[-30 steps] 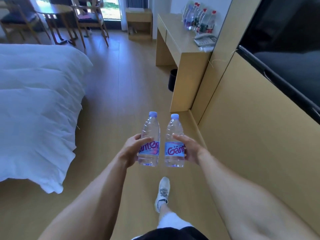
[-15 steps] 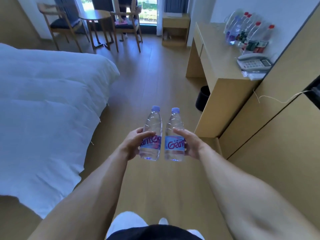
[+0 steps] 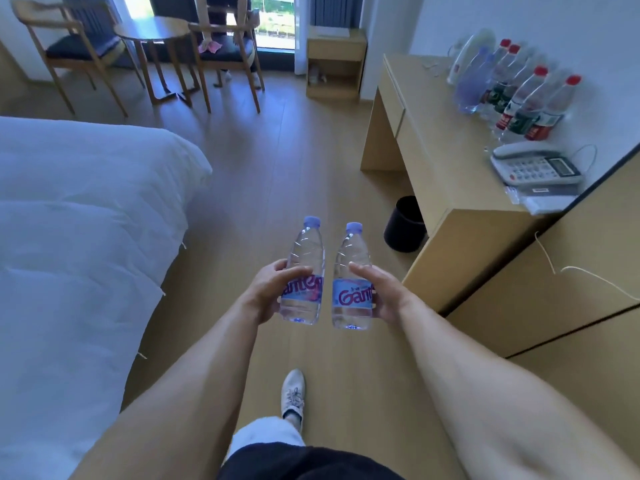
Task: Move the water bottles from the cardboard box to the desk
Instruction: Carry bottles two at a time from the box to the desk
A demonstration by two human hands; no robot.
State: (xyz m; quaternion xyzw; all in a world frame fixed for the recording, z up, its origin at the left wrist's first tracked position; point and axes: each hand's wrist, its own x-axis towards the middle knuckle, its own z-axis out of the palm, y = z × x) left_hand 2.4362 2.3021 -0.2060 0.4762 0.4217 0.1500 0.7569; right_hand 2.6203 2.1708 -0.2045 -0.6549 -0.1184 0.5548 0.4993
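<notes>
While gripped one per hand and held upright at centre frame above the wooden floor (image 3: 277,161): two clear water bottles with lilac caps. Left bottle (image 3: 304,271) wrapped by the left hand (image 3: 266,292), thumb across the front of the label, fingers curled behind. Right bottle (image 3: 351,277) clasped by the right hand (image 3: 384,292), thumb lying over the shoulder of the bottle, fingers curled round the far side. Bottles just beside each other, apart by a narrow gap, caps tipped slightly away.

Compared with half a second ago: desk (image 3: 429,133) larger and lower in the frame at upper right, more of its top in view; bottles carried a little further apart; a white sneaker (image 3: 292,393) now stepping forward at bottom centre, where before only a toe showed.

On the desk, against the wall at upper right: a row of red-capped bottles (image 3: 526,105) standing upright, lilac-capped bottles (image 3: 472,81) beside them toward the window. Nearer along the desk top, a white desk telephone (image 3: 535,166).

Under the desk's near end, on the floor: a black waste bin (image 3: 405,225), contents not visible.

At left, a bed with a white duvet (image 3: 76,237). At upper left, a round wooden table (image 3: 152,29) flanked by two wooden chairs (image 3: 69,46). At top centre, a small open wooden cabinet (image 3: 334,60).
</notes>
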